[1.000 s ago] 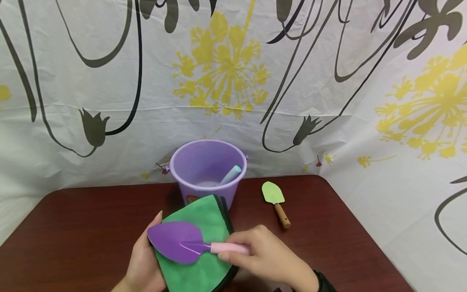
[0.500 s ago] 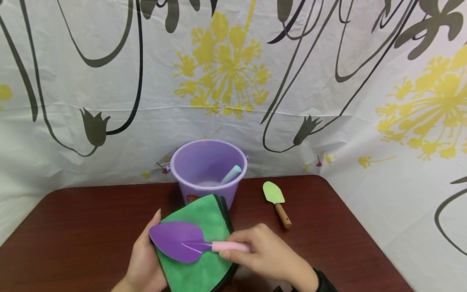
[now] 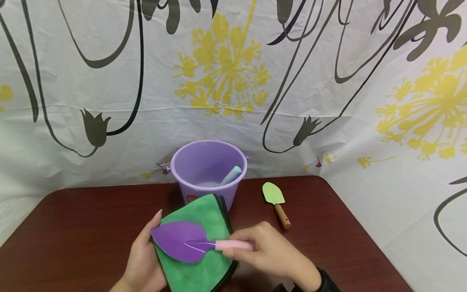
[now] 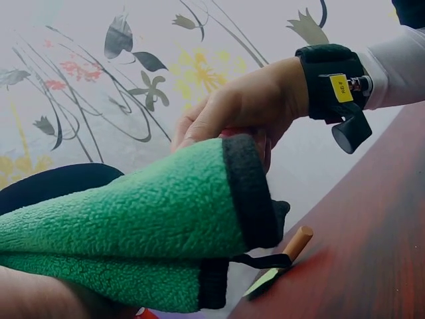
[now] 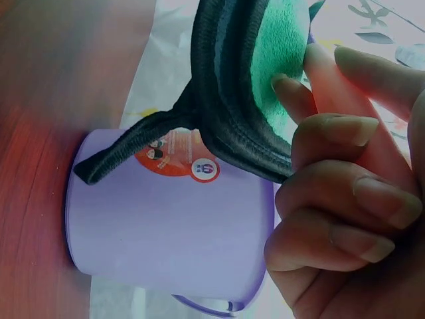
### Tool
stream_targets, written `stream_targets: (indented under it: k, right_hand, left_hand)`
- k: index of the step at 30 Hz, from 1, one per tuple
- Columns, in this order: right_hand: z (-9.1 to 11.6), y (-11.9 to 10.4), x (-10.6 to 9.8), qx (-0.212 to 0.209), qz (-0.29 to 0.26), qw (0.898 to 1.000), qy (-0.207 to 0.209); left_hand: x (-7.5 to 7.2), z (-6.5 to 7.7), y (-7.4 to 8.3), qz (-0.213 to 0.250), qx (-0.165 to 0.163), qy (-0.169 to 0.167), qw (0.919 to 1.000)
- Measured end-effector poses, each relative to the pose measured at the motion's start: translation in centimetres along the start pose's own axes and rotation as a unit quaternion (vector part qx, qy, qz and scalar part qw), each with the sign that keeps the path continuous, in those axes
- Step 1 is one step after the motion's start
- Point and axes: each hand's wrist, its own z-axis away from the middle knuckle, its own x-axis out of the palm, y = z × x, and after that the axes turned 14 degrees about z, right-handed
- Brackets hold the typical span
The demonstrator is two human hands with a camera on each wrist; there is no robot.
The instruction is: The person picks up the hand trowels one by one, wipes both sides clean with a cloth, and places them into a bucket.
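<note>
In the head view my right hand [image 3: 268, 253] grips the pink handle of a small purple toy trowel [image 3: 180, 242]. Its blade lies flat over a folded green cloth [image 3: 209, 213] with black edging. My left hand [image 3: 144, 255] holds that cloth from the left and below, thumb along its edge and the other fingers hidden beneath. Seen from the right wrist, the fingers [image 5: 332, 179] curl round the pink handle [image 5: 352, 113] beside the black edge of the cloth. A black loop [image 5: 133, 143] hangs from the cloth.
Behind the cloth stands a purple bucket [image 3: 189, 164] with a light blue handle [image 3: 231, 174] inside it. A small green trowel [image 3: 273, 192] with a wooden handle lies at the right on the dark red table [image 3: 91, 227]. A patterned curtain [image 3: 146, 89] hangs behind.
The purple trowel and right hand have slid slightly to the right across the cloth. The left hand and the cloth have hardly moved.
</note>
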Motion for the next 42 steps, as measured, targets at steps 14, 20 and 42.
stream_targets:
  k: [14, 20, 42]
  right_hand:
    - [0.4, 0.8, -0.9, 0.000, -0.001, 1.000, -0.011]
    - [0.6, 1.0, -2.0, 0.028, -0.004, 0.999, -0.036]
    - [2.3, 3.3, -4.9, 0.016, 0.069, 0.998, 0.002]
  left_hand:
    - [-0.2, -0.2, -0.4, -0.027, 0.023, -0.012, 0.9993]
    - [-0.1, 0.1, -0.2, -0.041, 0.034, 0.011, 0.9986]
    - [0.3, 1.0, 1.0, -0.040, 0.048, 0.024, 0.9978]
